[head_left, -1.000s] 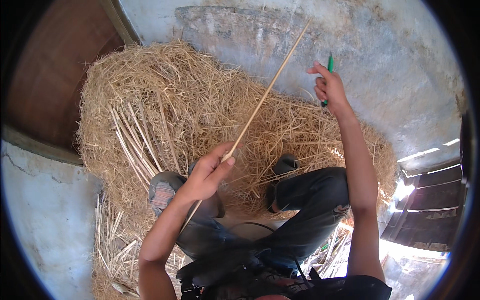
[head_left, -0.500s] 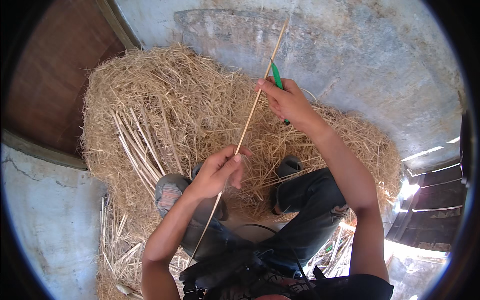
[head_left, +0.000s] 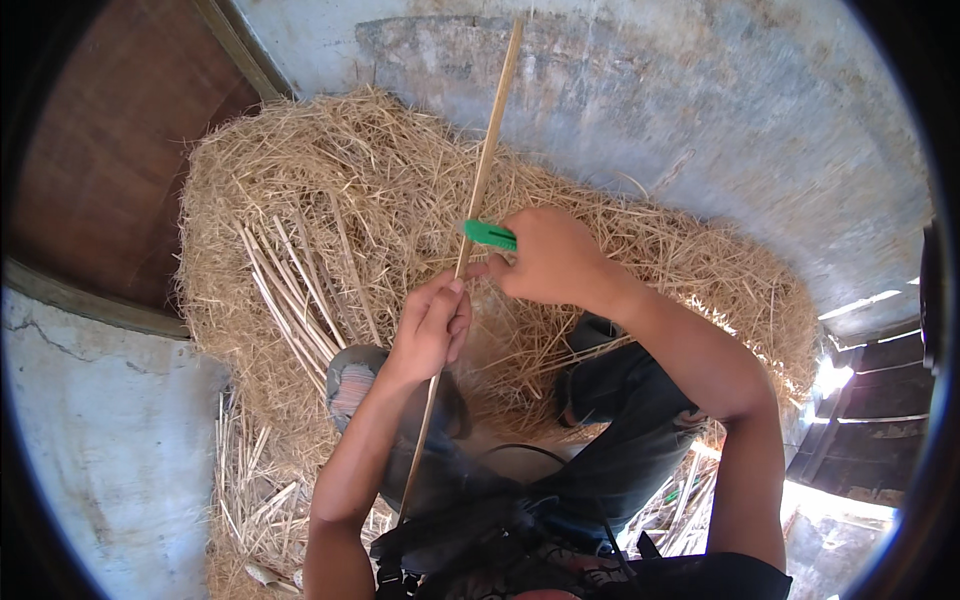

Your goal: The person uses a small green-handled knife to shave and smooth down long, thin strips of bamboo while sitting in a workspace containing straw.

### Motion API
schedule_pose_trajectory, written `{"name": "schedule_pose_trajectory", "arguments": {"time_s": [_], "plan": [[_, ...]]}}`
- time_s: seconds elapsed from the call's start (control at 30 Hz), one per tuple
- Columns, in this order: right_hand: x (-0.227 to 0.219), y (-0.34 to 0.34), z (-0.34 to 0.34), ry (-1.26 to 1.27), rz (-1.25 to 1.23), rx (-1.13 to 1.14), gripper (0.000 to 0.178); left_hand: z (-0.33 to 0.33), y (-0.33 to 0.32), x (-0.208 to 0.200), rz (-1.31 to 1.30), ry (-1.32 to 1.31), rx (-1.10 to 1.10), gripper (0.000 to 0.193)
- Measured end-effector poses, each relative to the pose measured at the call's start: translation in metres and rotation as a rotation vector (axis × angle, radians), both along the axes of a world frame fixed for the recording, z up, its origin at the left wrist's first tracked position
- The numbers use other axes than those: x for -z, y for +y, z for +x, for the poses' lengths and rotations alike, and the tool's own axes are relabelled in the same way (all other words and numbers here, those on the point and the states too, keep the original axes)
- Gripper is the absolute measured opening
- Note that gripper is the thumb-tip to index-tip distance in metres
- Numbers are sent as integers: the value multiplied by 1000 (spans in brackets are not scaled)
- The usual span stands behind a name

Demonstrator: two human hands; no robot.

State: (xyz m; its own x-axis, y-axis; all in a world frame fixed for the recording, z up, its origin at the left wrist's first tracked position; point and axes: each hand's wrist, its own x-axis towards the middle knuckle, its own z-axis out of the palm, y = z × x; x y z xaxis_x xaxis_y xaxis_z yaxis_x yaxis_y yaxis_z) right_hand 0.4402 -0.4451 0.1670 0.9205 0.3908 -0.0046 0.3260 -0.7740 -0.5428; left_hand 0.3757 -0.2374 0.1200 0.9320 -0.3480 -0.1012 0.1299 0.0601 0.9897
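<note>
A long, thin bamboo strip (head_left: 490,150) slants from the wall side down toward my lap. My left hand (head_left: 430,325) is closed round it near its middle. Just above, my right hand (head_left: 550,258) grips a green utility knife (head_left: 490,234), its end lying against the strip. Whether a blade is out cannot be seen. The fingertips of my right hand come close to those of my left, beside the strip. Below the left hand, the strip's thin tail runs down over my left leg.
A large heap of straw (head_left: 330,160) fills the floor before me. Several pale sticks (head_left: 290,290) lean on it by my left knee. Further split pieces (head_left: 240,470) lie at the lower left. A stained grey wall (head_left: 700,110) rises behind, with a brown panel (head_left: 110,150) at left.
My right hand has come down and left toward my left hand, its knife turned from upright to sideways. The strip now stands steeper, its top shifted left.
</note>
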Motion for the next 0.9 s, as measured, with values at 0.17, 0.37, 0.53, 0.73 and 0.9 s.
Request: {"name": "schedule_pose_trajectory", "arguments": {"time_s": [0.17,0.37,0.53,0.73,0.9], "plan": [[-1,10,-9,11,-120,-54,18,3,6,12,49,-29,-78,49],[18,13,-12,20,-132,-124,16,2,0,10,-23,-4,-131,41],[18,18,-2,18,-187,-175,15,0,3,17,202,-140,-151,36],[26,28,7,-18,-197,-105,13,2,8,29,328,-164,-203,34],[38,15,37,80,-131,19,15,-13,8,15,395,-126,-131,35]]}}
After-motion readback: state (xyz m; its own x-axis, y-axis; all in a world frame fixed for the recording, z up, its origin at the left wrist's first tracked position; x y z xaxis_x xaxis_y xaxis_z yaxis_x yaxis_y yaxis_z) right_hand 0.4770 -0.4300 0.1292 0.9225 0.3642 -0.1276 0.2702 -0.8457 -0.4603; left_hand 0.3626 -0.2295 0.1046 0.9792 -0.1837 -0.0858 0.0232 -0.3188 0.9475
